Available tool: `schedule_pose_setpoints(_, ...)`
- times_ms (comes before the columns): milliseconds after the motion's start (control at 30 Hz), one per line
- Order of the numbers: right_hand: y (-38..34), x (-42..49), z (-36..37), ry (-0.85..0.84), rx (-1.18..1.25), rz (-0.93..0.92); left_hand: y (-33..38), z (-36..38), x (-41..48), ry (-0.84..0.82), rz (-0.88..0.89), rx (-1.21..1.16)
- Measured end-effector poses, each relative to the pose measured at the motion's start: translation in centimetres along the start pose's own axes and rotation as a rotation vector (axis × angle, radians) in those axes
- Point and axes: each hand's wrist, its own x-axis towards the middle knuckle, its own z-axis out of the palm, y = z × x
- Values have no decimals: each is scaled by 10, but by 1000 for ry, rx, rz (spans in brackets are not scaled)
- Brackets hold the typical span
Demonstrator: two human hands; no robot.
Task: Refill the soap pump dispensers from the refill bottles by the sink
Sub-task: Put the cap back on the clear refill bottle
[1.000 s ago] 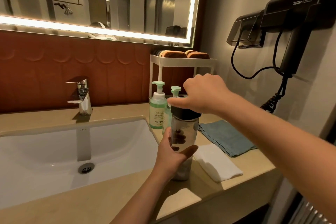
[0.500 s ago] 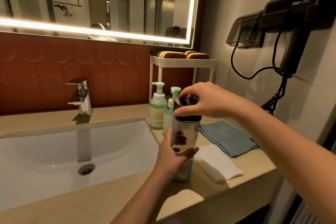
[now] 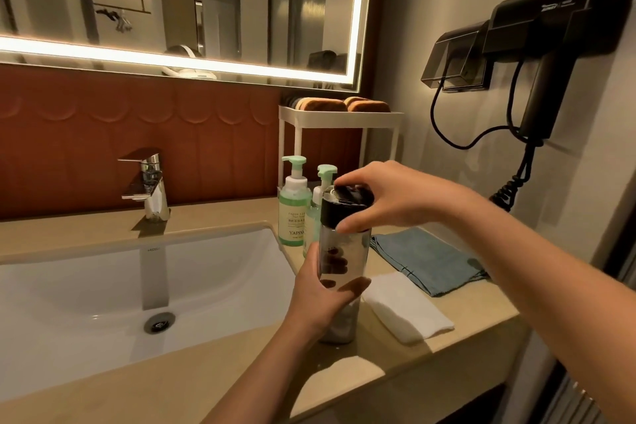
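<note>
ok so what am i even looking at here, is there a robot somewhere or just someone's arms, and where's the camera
No robot here: these are a person's two bare hands, filmed by one wide-angle camera worn on the head, looking forward and down. All the pictures come from that view. The left hand grips a clear bottle standing on the beige counter beside the sink. The right hand holds its black cap from above. Behind the bottle stand two green pump dispensers. To the right lie a blue cloth and a folded white cloth. A black hair dryer hangs on the wall.
</note>
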Motion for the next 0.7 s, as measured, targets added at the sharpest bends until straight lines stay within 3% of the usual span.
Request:
schedule_pose_setpoints(133, -12, 12, 27, 334, -471, 185, 0, 2, 0, 15, 4, -9)
schedule_pose_setpoints(200, -10, 15, 41, 464, -450, 188, 1, 3, 0, 32, -4, -16)
schedule_pose_setpoints(233, -9, 15, 44, 452, -336, 167, 1, 3, 0, 28, -1, -22)
schedule_pose_setpoints(333, -5, 7, 25, 54, 284, 31, 0, -1, -1, -6, 12, -27)
schedule_pose_setpoints(400, 3, 0, 8, -172, 461, -18, -1, -4, 0, -28, 10, -21)
schedule_pose_setpoints(467, 11, -1, 2, -143, 321, -41, 0, -6, 0, -49, 1, -18)
schedule_pose_setpoints(700, -13, 19, 30, 271, -174, -9, -3, -1, -1, 24, 19, -1)
